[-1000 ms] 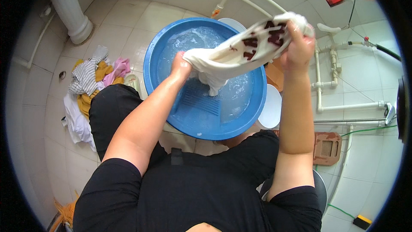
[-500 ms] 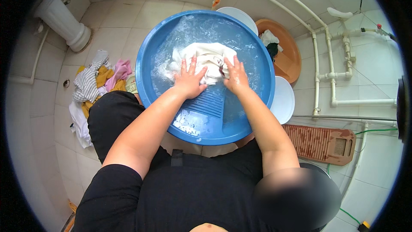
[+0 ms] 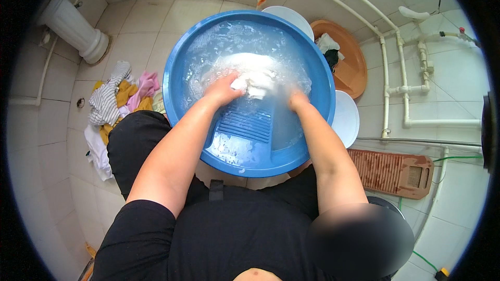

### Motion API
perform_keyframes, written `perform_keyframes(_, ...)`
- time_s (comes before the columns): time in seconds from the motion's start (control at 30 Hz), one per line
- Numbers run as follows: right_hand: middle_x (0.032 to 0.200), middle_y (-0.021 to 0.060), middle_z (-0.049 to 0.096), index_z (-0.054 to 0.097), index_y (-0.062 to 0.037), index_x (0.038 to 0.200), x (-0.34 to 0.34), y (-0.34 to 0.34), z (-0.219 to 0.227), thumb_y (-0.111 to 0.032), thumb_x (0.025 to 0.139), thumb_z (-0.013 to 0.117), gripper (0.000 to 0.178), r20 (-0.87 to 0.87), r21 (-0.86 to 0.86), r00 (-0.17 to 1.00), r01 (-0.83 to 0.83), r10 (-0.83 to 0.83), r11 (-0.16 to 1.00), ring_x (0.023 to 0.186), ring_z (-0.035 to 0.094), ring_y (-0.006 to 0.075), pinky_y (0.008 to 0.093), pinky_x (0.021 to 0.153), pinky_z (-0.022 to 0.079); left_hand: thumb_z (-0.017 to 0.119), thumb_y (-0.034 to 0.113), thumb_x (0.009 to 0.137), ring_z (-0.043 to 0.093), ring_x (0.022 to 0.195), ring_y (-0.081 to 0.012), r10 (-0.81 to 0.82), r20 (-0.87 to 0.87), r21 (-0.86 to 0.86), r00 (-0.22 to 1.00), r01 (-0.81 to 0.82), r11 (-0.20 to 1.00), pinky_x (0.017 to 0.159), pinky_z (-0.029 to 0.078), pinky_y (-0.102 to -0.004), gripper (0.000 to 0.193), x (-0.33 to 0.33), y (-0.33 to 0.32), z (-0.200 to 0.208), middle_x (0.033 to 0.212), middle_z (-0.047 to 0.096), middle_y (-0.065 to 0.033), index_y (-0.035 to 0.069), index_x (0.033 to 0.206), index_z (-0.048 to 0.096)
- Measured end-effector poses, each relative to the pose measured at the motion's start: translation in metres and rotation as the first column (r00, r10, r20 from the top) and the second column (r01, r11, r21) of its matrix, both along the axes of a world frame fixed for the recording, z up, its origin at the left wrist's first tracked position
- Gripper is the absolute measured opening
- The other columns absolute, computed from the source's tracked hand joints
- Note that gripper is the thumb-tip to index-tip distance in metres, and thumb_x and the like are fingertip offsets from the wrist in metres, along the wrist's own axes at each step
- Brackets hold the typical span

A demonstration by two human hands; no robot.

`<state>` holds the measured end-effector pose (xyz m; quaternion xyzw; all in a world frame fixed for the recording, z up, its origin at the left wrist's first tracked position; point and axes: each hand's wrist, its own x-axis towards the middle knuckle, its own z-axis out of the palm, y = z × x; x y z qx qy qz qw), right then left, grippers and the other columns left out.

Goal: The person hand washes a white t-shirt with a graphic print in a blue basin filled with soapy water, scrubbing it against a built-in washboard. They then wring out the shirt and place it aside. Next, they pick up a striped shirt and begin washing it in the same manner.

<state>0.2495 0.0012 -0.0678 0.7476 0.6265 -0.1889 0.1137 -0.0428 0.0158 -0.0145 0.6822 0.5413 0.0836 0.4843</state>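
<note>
Touching white cloth | left hand: grip parted | right hand: blurred, can't tell grip

Left hand against white cloth in blue basin, right hand nearby

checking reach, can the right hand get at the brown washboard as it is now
Probably yes: the brown washboard lies off to the right, with nothing seen covering it, though the right hand would first have to leave the basin.

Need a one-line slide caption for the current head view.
Left hand against white cloth, right hand blurred nearby, both within a blue basin of water.
</note>
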Motion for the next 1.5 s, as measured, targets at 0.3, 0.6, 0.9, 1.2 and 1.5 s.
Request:
perform_keyframes(0.3, 0.092, 0.0078, 0.060, 0.051, -0.0027, 0.101, -0.063, -0.001, 0.233, 0.001, 0.074, 0.051, 0.027, -0.994, 0.091, -0.022, 0.369, 0.107, 0.925, 0.081, 0.060, 0.0174, 0.0294, 0.068, 0.051, 0.078, 0.040, 0.054, 0.020, 0.128, -0.0387, 0.094, -0.167, 0.349, 0.981, -0.030, 0.937, 0.098, 0.023, -0.0570, 0.102, 0.016, -0.026, 0.038, 0.142, 0.013, -0.0166, 0.017, 0.136, 0.021)
perform_keyframes(0.6, 0.094, 0.0108, 0.059, 0.051, -0.0022, 0.101, -0.131, -0.046, 0.337, 0.005, 0.077, 0.047, 0.025, -0.817, 0.082, -0.544, 0.219, 0.191, 0.972, 0.085, 0.060, 0.0210, 0.0339, 0.077, 0.051, 0.084, 0.024, 0.046, 0.036, 0.122, -0.0249, -0.018, 0.495, 0.347, 0.869, -0.179, 0.921, 0.101, 0.029, -0.0341, 0.118, 0.013, -0.011, 0.118, 0.131, 0.037, -0.0155, 0.002, 0.137, 0.012)
perform_keyframes(0.9, 0.104, 0.0135, 0.056, 0.045, -0.0013, 0.109, -0.051, -0.060, 0.265, -0.002, 0.079, 0.044, 0.030, -0.923, -0.108, -0.384, 0.331, 0.029, 0.937, 0.091, 0.059, 0.0243, 0.0398, 0.079, 0.051, 0.066, 0.014, 0.070, 0.056, 0.083, -0.0137, 0.223, 0.667, -0.045, 0.711, -0.260, 0.965, 0.076, 0.045, -0.0278, 0.033, -0.034, 0.001, 0.131, 0.092, 0.060, -0.0040, 0.005, 0.100, 0.056)
perform_keyframes(1.2, 0.092, 0.0067, 0.057, 0.057, -0.0037, 0.093, -0.072, -0.075, 0.155, -0.020, 0.079, 0.050, 0.023, -0.920, -0.222, 0.208, 0.422, -0.333, 0.879, 0.088, 0.053, 0.0187, 0.0299, 0.081, 0.040, 0.077, 0.034, 0.057, 0.050, 0.108, -0.0273, -0.287, 0.012, 0.184, 0.958, 0.280, 0.942, 0.092, 0.039, -0.0323, 0.071, -0.031, -0.034, 0.085, 0.115, 0.052, -0.0178, 0.006, 0.117, 0.050)
perform_keyframes(1.5, 0.073, 0.0069, 0.055, 0.056, -0.0074, 0.058, -0.136, -0.134, 0.117, -0.019, 0.072, 0.058, 0.018, -0.517, 0.736, 0.736, 0.121, 0.437, 0.666, 0.078, 0.051, 0.0281, 0.0384, 0.074, 0.042, 0.054, 0.028, 0.078, 0.053, 0.097, -0.0305, -0.162, -0.067, 0.670, 0.984, 0.165, 0.724, 0.083, 0.040, -0.0419, 0.036, -0.001, -0.096, 0.067, 0.111, 0.053, -0.0119, 0.013, 0.111, 0.055)
